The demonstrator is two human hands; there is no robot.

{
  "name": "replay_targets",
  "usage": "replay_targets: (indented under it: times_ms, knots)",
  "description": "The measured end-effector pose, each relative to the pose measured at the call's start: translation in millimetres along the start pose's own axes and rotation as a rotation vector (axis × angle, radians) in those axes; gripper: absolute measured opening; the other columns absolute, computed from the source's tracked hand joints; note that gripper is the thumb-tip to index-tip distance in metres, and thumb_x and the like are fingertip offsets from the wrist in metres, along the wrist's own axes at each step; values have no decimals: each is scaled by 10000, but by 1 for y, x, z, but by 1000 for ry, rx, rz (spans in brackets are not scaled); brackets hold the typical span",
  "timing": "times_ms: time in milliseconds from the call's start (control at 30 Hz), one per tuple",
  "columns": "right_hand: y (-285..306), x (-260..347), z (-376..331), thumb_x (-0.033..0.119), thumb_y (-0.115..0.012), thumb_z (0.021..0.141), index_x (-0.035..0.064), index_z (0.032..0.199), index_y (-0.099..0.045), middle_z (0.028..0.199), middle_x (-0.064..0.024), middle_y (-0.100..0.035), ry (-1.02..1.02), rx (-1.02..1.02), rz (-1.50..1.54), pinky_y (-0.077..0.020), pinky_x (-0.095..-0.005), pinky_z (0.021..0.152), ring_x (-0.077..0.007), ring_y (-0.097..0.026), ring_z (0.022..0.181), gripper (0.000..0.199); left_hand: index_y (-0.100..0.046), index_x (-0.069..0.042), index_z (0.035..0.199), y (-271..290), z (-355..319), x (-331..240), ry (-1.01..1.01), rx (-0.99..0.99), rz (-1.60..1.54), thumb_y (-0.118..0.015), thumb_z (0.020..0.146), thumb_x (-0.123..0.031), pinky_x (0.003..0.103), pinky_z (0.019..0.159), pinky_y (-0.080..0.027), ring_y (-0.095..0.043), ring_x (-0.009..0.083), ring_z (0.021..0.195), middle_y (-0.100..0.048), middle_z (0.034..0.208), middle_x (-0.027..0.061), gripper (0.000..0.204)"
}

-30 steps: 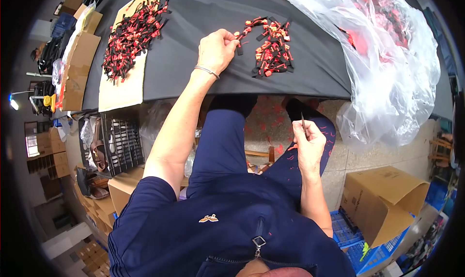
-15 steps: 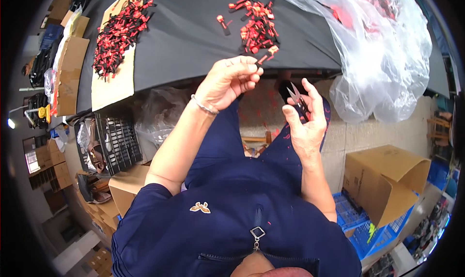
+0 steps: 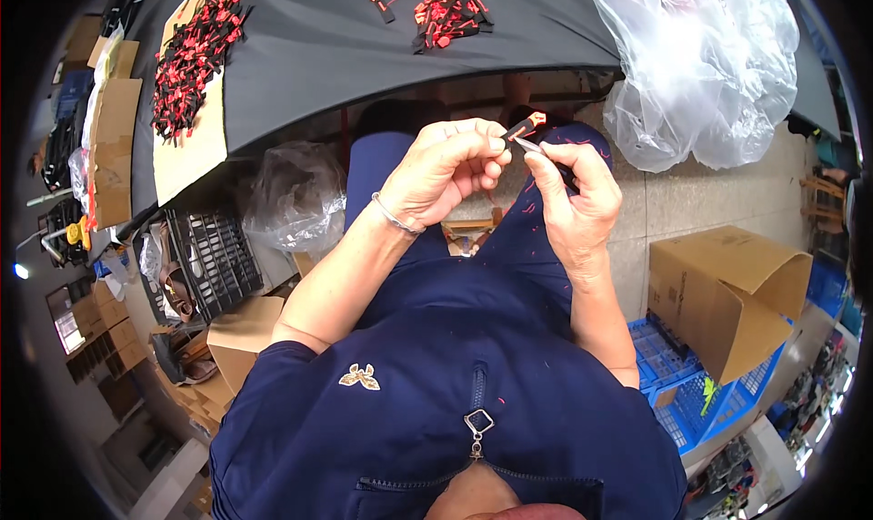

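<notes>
Hands meet over the lap, below the tabletop (image 3: 364, 56) edge. Left hand (image 3: 441, 170) pinches a small black-and-red piece (image 3: 526, 125) at its fingertips; right hand (image 3: 573, 192) is closed on a thin tool (image 3: 529, 146) touching it. Best held steady and close. The piece's long axis slants up and rightward, red tip away from the left hand.

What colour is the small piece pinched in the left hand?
Black with a red-orange tip; the small piece shows best in the head view.
</notes>
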State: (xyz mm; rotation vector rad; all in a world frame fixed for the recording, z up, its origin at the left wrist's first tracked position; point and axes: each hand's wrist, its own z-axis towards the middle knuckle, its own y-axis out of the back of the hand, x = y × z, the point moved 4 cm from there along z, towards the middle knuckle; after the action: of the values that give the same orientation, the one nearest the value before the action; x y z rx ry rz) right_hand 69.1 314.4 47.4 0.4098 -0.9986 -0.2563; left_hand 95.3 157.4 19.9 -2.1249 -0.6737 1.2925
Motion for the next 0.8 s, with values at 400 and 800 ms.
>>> replay_targets:
  times_ms: [400, 800]
  knots:
    - [-14, -33, -7, 135, -747, 790, -14, 1051, -558, 774, -41, -646, -652, 156, 588, -426, -191, 538, -47, -552, 628, 355, -625, -25, 859, -4, -3, 5, -91, -129, 556, -626, 787, -38, 210, 597, -475, -577, 70, 635, -642, 746, 25, 73]
    - [-34, -40, -14, -11, -660, 826, -9, 1027, -565, 841, -44, -625, -644, 55, 724, -482, -192, 695, -66, -598, 764, 222, -608, 12, 1005, 9, -16, 27, -87, -221, 480, -644, 861, -127, 217, 652, -505, -619, 97, 686, -661, 806, 68, 203]
